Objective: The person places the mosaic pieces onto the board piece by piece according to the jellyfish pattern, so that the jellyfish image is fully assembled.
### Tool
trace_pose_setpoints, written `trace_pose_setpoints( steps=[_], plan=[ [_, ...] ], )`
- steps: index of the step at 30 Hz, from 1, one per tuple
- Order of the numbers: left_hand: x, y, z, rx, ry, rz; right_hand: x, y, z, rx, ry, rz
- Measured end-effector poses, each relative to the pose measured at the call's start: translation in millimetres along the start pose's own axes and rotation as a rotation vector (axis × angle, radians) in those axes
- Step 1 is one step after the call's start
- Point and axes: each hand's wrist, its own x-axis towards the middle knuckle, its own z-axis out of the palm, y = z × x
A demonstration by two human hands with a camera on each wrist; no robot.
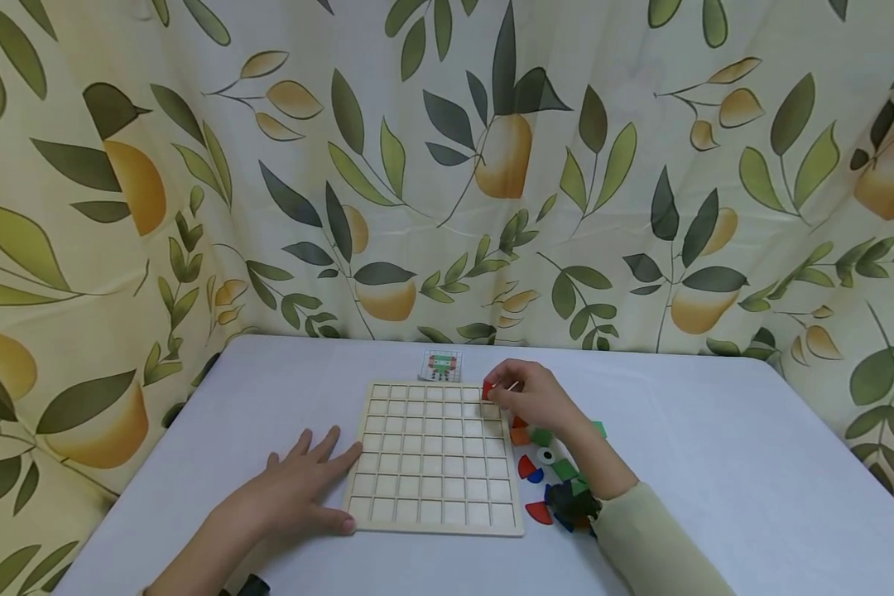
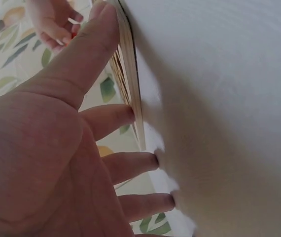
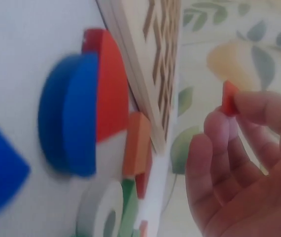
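Note:
A pale wooden grid board lies flat on the table, its square cells bare. My right hand pinches a small red block between thumb and fingertips, over the board's far right corner. Spread beside the board's left side is my left hand. In the left wrist view, its thumb and index finger rest against the wooden edge, while the other fingertips touch the tabletop.
Right of the board lie loose coloured pieces, among them a red quarter piece, an orange block, a white ring and green blocks. A small pattern card lies behind the board. A leaf-print curtain hangs behind the table.

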Motion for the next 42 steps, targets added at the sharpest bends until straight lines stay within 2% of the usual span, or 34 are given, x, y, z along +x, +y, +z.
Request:
trace_pose_setpoints(
  steps=[11,16,23,29,38,42],
  plan=[
    [5.1,1.4,0.7,-0.02,-0.018,-0.002,10.7,1.4,7.7,-0.083,-0.096,0.032],
    [4.5,2.4,-0.2,-0.014,-0.019,-0.006,15.4,-1.6,12.6,-0.159,-0.127,0.0],
    [4.1,0.8,0.3,-0.021,-0.015,0.011,17.4,-10.7,14.8,-0.257,-0.132,-0.008],
    [4.0,0.3,1.6,-0.008,-0.024,-0.022,18.3,-16.5,19.5,-0.322,-0.124,-0.044],
    [2.7,-1.7,2.7,-0.007,-0.017,-0.018,18.3,-21.7,26.1,-0.393,-0.113,0.025],
    [1.9,-1.6,2.5,-0.005,-0.019,-0.023,17.9,-22.8,26.6,-0.415,-0.117,0.03]
  ],
)
